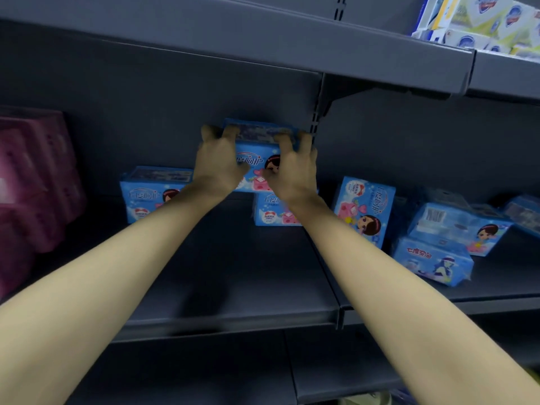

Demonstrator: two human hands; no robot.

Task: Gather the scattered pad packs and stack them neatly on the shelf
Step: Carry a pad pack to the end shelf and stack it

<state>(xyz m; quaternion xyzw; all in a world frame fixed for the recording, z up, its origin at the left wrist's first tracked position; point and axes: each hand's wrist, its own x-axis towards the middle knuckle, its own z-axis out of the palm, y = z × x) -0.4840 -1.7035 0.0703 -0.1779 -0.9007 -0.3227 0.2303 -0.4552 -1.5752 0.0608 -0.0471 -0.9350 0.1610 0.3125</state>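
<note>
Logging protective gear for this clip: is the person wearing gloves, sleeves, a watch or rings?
No: left hand and right hand are ungloved, both forearms bare to the frame edge, no sleeve, watch or bracelet visible. Fingers too blurred to rule out rings.

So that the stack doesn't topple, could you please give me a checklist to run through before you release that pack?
1. Grip: left hand and right hand hold the top blue pack at its two ends: ok.
2. Support: it sits above the left base pack and right base pack; full contact: cannot tell.
3. Base: those two stand apart, gap between: not ok.
4. Headroom under the upper shelf: ok.
5. Gathering: leaning pack and tumbled packs on the right lie unstacked: not ok.
</note>
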